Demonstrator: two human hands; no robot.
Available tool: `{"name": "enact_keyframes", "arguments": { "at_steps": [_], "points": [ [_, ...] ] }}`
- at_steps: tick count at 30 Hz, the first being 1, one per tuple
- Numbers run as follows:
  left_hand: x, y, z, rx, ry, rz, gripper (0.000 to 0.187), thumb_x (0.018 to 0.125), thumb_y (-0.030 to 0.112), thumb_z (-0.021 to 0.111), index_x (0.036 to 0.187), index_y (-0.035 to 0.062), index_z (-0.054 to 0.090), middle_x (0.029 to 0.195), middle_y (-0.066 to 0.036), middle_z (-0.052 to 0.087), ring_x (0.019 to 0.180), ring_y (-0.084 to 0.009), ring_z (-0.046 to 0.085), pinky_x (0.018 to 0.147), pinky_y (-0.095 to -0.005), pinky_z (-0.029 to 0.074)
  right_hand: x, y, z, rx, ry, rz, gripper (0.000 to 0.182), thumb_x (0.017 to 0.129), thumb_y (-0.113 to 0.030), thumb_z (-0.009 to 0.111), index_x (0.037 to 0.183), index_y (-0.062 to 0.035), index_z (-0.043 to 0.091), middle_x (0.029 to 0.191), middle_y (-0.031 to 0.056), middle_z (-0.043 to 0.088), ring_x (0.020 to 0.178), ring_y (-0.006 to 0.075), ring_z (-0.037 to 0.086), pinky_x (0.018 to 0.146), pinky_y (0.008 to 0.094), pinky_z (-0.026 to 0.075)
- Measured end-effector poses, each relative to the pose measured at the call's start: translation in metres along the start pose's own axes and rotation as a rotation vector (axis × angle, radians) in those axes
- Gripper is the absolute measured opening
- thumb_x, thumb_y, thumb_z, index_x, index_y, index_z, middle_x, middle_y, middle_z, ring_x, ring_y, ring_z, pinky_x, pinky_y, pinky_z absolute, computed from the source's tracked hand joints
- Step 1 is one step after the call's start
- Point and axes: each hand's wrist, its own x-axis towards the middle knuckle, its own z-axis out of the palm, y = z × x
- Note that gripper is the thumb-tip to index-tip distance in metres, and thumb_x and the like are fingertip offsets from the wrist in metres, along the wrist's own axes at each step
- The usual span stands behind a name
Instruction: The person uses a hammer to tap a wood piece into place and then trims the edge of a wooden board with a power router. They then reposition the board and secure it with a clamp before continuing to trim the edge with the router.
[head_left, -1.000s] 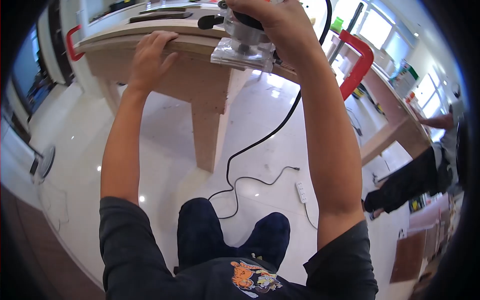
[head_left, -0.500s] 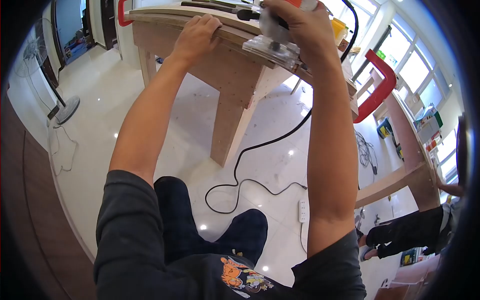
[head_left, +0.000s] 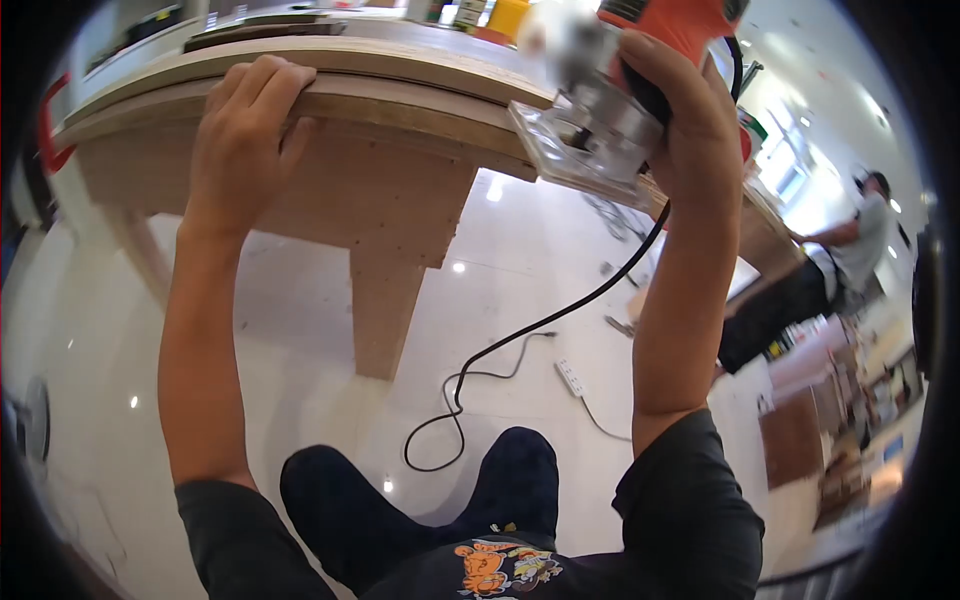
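In the head view, compared with half a second ago, the router has shifted right along the near edge of the surface and its clear base has tilted, so it is not seated flat there. The right hand is wrapped around the router body, arm extended forward. The left hand bends its fingers over the near edge, thumb apart below; whether it clamps cannot be determined.

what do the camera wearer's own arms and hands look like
Both forearms are bare, as are the left hand and right hand; no gloves or watch show. The sleeves are short, plain and dark. The matching dark shirt has a cartoon print with orange on its front.
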Motion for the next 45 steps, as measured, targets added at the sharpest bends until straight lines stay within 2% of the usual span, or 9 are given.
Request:
{"name": "enact_keyframes", "arguments": {
  "at_steps": [3,10,11,15,28,31,33,37,45],
  "points": [
    [-0.006,-0.006,0.008,-0.046,0.076,0.019,0.043,0.073,0.001,0.073,0.114,0.0053,0.062,0.112,-0.009,0.063,0.108,-0.031,0.057,0.096,-0.0422,0.044,-0.008,-0.011,0.017,-0.128,0.153,-0.072,0.033,0.089,-0.016,0.069,0.115,0.003,0.062,0.106,0.0106,0.069,0.089,0.0192,0.069,0.083,0.0338,0.056],
    [-0.009,-0.014,0.026,-0.123,0.223,0.068,0.039,0.075,0.003,0.069,0.113,0.0093,0.064,0.109,-0.004,0.063,0.106,-0.025,0.058,0.098,-0.0399,0.041,-0.008,-0.03,0.029,-0.232,0.245,0.123,0.036,0.086,-0.017,0.075,0.114,-0.0011,0.058,0.099,0.0076,0.068,0.085,0.0163,0.069,0.079,0.0322,0.058],
    [-0.007,-0.015,0.027,-0.117,0.234,0.069,0.037,0.076,0.005,0.068,0.113,0.01,0.064,0.109,-0.003,0.063,0.106,-0.0232,0.058,0.098,-0.039,0.04,-0.008,-0.031,0.024,-0.203,0.245,0.152,0.035,0.089,-0.019,0.074,0.115,-0.0022,0.058,0.098,0.0085,0.069,0.082,0.0183,0.07,0.075,0.0345,0.06],
    [-0.007,-0.016,0.039,-0.11,0.285,0.076,0.029,0.08,0.014,0.065,0.11,0.0125,0.065,0.107,0.0,0.062,0.104,-0.0168,0.057,0.1,-0.0354,0.038,-0.009,-0.03,0.02,-0.334,0.36,0.221,0.051,0.092,-0.03,0.062,0.126,0.0064,0.053,0.111,0.0244,0.067,0.1,0.0323,0.069,0.088,0.0425,0.058],
    [-0.006,-0.014,0.055,-0.201,0.414,0.067,0.031,0.074,0.019,0.066,0.105,0.0141,0.065,0.1,0.003,0.057,0.103,-0.0143,0.055,0.1,-0.0335,0.039,-0.008,-0.031,0.019,-0.346,0.321,0.212,0.061,0.089,-0.034,0.06,0.129,0.0111,0.048,0.116,0.0311,0.063,0.102,0.036,0.068,0.092,0.0489,0.057],
    [0.002,-0.018,0.076,-0.142,0.614,0.108,0.03,0.075,0.017,0.065,0.105,0.0134,0.065,0.1,0.002,0.057,0.104,-0.0146,0.054,0.101,-0.0331,0.039,-0.009,-0.034,0.017,-0.326,0.289,0.228,0.062,0.088,-0.033,0.061,0.129,0.0109,0.048,0.116,0.031,0.063,0.103,0.0368,0.068,0.092,0.0504,0.057],
    [-0.001,-0.019,0.078,-0.084,0.587,0.127,0.03,0.076,0.017,0.065,0.106,0.0123,0.064,0.1,0.001,0.057,0.104,-0.0152,0.054,0.101,-0.0328,0.039,-0.007,-0.033,0.021,-0.312,0.256,0.222,0.062,0.087,-0.033,0.063,0.129,0.0103,0.047,0.116,0.0301,0.063,0.105,0.0376,0.067,0.091,0.0516,0.057],
    [-0.01,-0.022,0.037,-0.098,0.263,0.152,0.031,0.078,0.017,0.065,0.108,0.0094,0.063,0.101,-0.002,0.057,0.104,-0.0165,0.053,0.102,-0.0328,0.038,-0.009,-0.031,0.026,-0.291,0.324,0.171,0.065,0.083,-0.031,0.067,0.132,0.0072,0.046,0.117,0.0262,0.063,0.113,0.0394,0.063,0.088,0.0541,0.058],
    [-0.011,-0.019,0.035,-0.208,0.263,0.147,0.035,0.077,0.015,0.064,0.111,0.0053,0.061,0.102,-0.004,0.056,0.106,-0.018,0.052,0.104,-0.0325,0.037,-0.015,-0.035,0.022,-0.305,0.324,0.119,0.069,0.081,-0.031,0.068,0.133,0.0076,0.045,0.118,0.0267,0.062,0.117,0.0426,0.061,0.095,0.0582,0.054]
  ]
}}
